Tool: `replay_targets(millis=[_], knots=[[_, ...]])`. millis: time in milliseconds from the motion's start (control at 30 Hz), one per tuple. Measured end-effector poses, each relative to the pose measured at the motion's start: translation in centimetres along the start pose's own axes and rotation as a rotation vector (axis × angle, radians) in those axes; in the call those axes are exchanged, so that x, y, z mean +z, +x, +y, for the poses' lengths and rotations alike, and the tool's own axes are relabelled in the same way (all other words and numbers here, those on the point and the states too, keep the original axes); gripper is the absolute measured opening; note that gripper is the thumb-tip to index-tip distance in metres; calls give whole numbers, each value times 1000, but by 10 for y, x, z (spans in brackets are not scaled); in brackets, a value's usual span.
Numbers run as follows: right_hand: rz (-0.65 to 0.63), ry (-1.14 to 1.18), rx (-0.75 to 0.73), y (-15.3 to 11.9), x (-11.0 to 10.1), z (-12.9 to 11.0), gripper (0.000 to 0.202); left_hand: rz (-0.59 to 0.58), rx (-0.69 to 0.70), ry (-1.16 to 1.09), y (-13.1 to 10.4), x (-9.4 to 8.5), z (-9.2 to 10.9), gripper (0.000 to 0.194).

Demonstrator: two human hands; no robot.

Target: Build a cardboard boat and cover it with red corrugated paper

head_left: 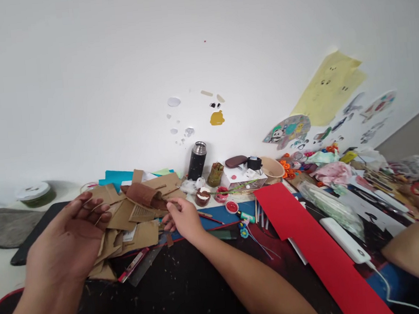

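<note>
My right hand [185, 218] pinches the right end of a brown-painted cardboard piece [142, 194], which is curled like a tube and has a ragged end. That piece is over a heap of torn cardboard [143, 234]. My left hand [71, 232] is to the left with its palm turned up and its fingers loosely bent and apart, holding nothing. Just right of my right hand stand a small jar of brown paint [202, 196] and an open pot of red paint [232, 207]. A red-handled cutter [134, 264] lies below the cardboard.
A black thermos [197, 161] stands by the wall. Long red card [305, 241] crosses the table on the right, near a white power strip [345, 239]. Another person's arm [411, 242] reaches in at the far right. A lidded tub [34, 194] sits at the left.
</note>
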State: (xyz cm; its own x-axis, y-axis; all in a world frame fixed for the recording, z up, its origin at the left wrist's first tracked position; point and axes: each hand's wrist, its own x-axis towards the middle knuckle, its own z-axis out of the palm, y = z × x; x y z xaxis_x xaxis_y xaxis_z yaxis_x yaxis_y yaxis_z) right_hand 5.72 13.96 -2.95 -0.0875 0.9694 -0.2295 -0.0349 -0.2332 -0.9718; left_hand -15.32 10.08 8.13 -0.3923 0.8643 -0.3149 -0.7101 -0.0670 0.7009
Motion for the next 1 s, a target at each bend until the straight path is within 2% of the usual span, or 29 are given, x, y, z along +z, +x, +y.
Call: replay_targets(millis=[267, 467, 633, 800, 1000], knots=[[-82, -38, 45, -12, -2, -1, 31, -25, -18, 26, -3, 6, -4, 35], [-96, 0, 87, -18, -5, 2, 30, -26, -43, 15, -7, 9, -5, 41], [-118, 33, 94, -22, -5, 6, 37, -63, -26, 18, -6, 7, -7, 29], [-113, 51, 54, -29, -9, 4, 44, -66, -21, 36, -5, 4, -10, 28], [-117, 13, -78, -62, -20, 15, 53, -87, 10, 68, -3, 2, -15, 14]])
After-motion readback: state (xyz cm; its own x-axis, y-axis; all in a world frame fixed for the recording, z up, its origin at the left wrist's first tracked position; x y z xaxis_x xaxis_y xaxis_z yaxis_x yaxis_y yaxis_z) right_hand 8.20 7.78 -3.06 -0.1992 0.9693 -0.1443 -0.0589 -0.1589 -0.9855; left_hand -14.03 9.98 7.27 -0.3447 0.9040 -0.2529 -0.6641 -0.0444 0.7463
